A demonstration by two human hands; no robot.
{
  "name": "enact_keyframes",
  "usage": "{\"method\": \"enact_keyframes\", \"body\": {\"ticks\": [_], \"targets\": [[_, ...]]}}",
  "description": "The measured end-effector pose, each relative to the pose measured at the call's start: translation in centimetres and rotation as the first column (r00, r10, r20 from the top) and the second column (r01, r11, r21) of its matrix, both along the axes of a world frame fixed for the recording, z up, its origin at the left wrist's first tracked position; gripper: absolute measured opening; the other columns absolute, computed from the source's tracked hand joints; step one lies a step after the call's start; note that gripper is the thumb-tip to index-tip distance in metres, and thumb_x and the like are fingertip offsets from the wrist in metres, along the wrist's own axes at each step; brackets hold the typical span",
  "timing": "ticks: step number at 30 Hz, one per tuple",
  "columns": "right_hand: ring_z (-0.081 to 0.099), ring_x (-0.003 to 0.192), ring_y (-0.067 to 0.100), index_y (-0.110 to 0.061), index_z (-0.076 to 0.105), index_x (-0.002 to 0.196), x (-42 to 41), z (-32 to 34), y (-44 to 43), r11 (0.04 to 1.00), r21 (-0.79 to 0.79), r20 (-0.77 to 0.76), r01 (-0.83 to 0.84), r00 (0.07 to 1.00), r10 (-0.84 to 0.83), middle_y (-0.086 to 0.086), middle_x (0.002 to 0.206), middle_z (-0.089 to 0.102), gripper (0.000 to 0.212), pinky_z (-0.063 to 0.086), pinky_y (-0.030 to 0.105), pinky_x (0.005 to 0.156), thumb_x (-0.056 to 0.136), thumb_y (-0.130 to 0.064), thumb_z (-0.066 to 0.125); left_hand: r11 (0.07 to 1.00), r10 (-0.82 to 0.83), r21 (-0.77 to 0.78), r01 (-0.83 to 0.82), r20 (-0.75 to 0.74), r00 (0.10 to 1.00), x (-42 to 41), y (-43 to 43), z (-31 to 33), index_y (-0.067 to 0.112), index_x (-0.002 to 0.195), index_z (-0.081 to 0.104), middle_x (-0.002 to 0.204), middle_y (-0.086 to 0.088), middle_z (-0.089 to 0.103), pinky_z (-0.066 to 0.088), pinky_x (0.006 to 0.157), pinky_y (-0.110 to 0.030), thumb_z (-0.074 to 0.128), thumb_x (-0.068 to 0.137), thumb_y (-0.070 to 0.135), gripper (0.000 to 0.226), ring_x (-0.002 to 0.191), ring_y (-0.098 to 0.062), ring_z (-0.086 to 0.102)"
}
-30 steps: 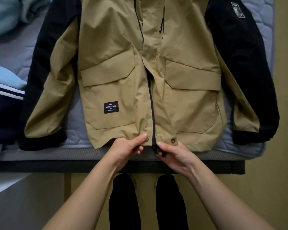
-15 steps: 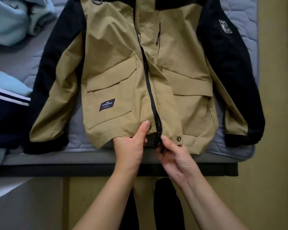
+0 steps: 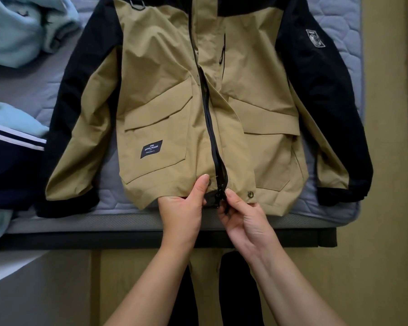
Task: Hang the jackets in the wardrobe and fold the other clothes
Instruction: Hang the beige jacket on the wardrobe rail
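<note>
A tan jacket [image 3: 165,95] with black sleeves lies flat, front up, on the bed, its hem at the near edge. Its black zipper [image 3: 210,128] runs down the middle, and the two front panels lie close together. My left hand [image 3: 186,208] pinches the left hem beside the zipper's bottom end, thumb on top near a snap. My right hand [image 3: 243,217] grips the zipper's bottom end [image 3: 222,196] at the hem.
A light blue fleece garment [image 3: 17,31] lies at the far left of the grey quilted mattress [image 3: 21,88]. A navy garment with white stripes [image 3: 10,161] lies left of the jacket sleeve. The bed's dark frame edge [image 3: 127,238] runs below the hem. My dark-clad legs [image 3: 238,290] stand on a yellowish floor.
The view has shifted so more of the jacket's upper part shows. Both hands have closed in on the zipper's bottom end, and the front panels lie closer together.
</note>
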State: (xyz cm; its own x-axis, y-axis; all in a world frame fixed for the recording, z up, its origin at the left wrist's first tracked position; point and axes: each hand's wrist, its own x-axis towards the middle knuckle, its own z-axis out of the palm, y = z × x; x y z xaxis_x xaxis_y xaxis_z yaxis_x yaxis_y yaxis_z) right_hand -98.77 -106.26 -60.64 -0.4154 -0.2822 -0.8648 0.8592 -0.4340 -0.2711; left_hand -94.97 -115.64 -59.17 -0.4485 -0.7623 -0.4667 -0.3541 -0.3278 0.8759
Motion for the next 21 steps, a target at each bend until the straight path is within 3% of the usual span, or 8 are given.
{"method": "enact_keyframes", "body": {"ticks": [4,10,15,18,21], "targets": [[0.066,0.065,0.011,-0.01,0.064,0.09,0.07,0.01,-0.11,1.0,0.002,0.0,0.015,1.0,-0.015,0.003,0.077,0.071,0.03,0.052,0.021,0.054,0.062,-0.001,0.069,1.0,0.008,0.014,-0.008,-0.001,1.0,0.04,0.03,-0.19,0.008,0.071,0.063,0.053,0.008,0.061,0.047,0.051,-0.016,0.073,0.079,0.007,0.012,0.047,-0.002,0.052],[0.067,0.066,0.011,-0.009,0.062,0.091,0.16,-0.04,-0.6,0.998,0.017,-0.011,0.06,0.998,-0.06,0.004,0.076,0.07,0.031,0.052,0.02,0.055,0.061,-0.001,0.068,0.998,-0.063,0.022,0.062,0.054,0.997,0.61,0.14,-0.48,0.011,0.057,0.061,0.048,0.009,0.059,0.045,0.052,-0.012,0.073,0.079,0.008,0.026,0.046,0.0,0.053],[0.067,0.068,0.011,-0.008,0.061,0.096,0.45,-0.19,-0.62,0.999,0.033,-0.014,0.028,1.0,-0.027,0.003,0.078,0.071,0.034,0.052,0.02,0.056,0.063,-0.002,0.069,0.999,0.01,0.033,-0.012,0.046,0.999,0.72,-0.44,-0.56,-0.007,0.072,0.064,0.049,0.006,0.058,0.044,0.05,-0.013,0.072,0.081,0.01,0.02,0.045,-0.003,0.052],[0.067,0.071,0.013,-0.006,0.06,0.105,0.61,-0.28,-0.46,0.999,0.046,-0.013,0.015,1.0,-0.014,0.006,0.084,0.071,0.042,0.052,0.021,0.057,0.064,-0.002,0.069,0.999,0.031,0.036,-0.032,0.027,0.999,0.59,-0.78,-0.57,-0.003,0.079,0.066,0.055,0.006,0.061,0.045,0.049,-0.016,0.071,0.081,0.011,0.015,0.046,-0.003,0.052],[0.067,0.069,0.012,-0.007,0.061,0.101,0.7,-0.32,-0.41,0.999,0.04,-0.019,0.016,1.0,-0.015,0.005,0.081,0.07,0.039,0.052,0.021,0.057,0.063,-0.003,0.07,0.998,0.037,0.041,-0.038,0.015,0.999,0.34,-0.53,-0.5,-0.005,0.086,0.068,0.062,0.004,0.065,0.045,0.048,-0.016,0.072,0.08,0.009,0.016,0.048,-0.003,0.053]]}}
